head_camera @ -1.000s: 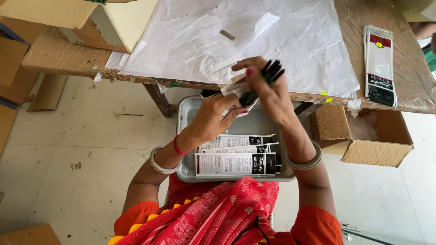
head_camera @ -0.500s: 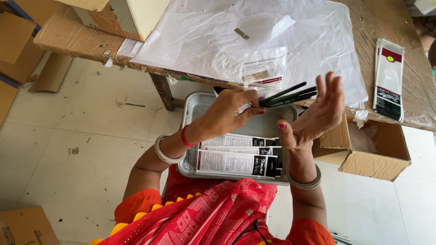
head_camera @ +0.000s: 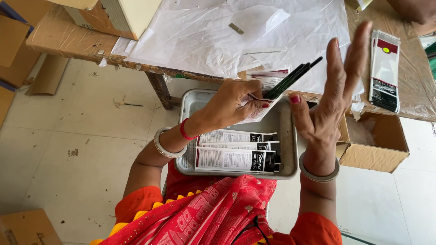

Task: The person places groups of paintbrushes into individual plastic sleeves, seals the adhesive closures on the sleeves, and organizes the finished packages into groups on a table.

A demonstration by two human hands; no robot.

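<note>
While held: left hand (head_camera: 236, 103) pinches a clear packet (head_camera: 261, 102) with dark brushes (head_camera: 293, 79) sticking out, above the metal tray (head_camera: 285, 136).
Right hand (head_camera: 329, 97): fingers flat open, empty.
Done: three filled packets (head_camera: 236, 152) lie in the tray.
Left: brushes only partway in.

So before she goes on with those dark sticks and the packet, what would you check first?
1. Packet held firmly: ok. The left hand grips the clear packet.
2. Sticks seated in the packet: not ok. The dark sticks poke well out of its top.
3. Other hand ready: ok. The right hand is open, palm toward the stick tips, touching nothing.
4. Room in the metal tray: ok. The filled packets lie at the near end; the far end is bare.
5. Number of sticks: cannot tell, they overlap.
6. Spare packets within reach: ok, I'd judge. A stack of packets lies on the table to her right.
</note>
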